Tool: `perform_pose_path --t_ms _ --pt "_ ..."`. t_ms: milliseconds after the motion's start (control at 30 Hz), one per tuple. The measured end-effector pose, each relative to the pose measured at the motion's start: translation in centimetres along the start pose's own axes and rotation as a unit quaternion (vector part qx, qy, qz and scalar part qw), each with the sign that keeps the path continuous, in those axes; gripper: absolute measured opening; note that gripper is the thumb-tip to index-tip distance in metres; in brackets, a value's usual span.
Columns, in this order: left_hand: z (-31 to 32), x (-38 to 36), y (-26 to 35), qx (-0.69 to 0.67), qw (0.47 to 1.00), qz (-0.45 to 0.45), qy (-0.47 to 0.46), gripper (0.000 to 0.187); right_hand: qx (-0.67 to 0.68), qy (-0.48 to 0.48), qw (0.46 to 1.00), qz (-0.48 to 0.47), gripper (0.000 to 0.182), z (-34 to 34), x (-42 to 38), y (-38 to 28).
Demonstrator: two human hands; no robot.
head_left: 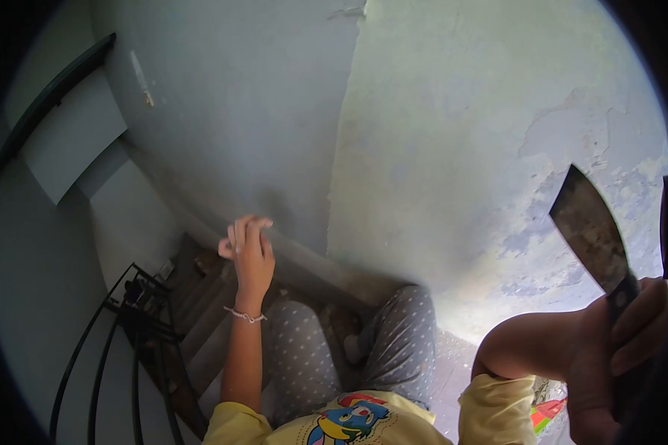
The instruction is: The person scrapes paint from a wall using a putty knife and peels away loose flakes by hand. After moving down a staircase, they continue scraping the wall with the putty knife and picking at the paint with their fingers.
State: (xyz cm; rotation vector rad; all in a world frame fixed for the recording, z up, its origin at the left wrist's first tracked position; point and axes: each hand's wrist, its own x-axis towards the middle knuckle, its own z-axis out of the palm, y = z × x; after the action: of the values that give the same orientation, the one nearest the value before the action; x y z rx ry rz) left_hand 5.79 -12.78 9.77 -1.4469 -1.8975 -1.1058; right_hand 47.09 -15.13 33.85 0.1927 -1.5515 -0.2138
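Observation:
My right hand is wrapped round the dark handle of a scraper, a putty knife with a wide, stained metal blade. The blade points up and to the left, overlapping the wall where its paint is flaked and patchy. My left hand is raised in front of the wall's grey part, with a beaded bracelet at the wrist. Its fingers are loosely bent and somewhat apart, with nothing in them. An uneven vertical edge divides the grey paint from the pale green part.
Stairs go down at the left beside a black metal railing. A dark handrail runs along the upper left. Below me are my legs in dotted grey trousers. A red and green item lies at the lower right.

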Motion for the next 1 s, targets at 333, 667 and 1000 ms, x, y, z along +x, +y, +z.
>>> perform_pose_path --t_ms 333,667,1000 --pt "-17.1 -59.5 -28.3 0.19 0.812 -0.408 -0.371 0.057 0.094 -0.067 0.988 -0.102 0.043 3.7 -1.1 4.7" --pt "-5.4 -43.9 -47.0 0.207 0.863 -0.425 -0.179 0.058 0.118 0.061 0.967 -0.218 0.042 12.6 -4.1 5.0" --pt "-7.2 -53.7 -34.0 0.204 0.801 -0.52 -0.214 0.059 0.192 0.017 0.971 -0.139 0.041 8.4 -1.1 6.3"
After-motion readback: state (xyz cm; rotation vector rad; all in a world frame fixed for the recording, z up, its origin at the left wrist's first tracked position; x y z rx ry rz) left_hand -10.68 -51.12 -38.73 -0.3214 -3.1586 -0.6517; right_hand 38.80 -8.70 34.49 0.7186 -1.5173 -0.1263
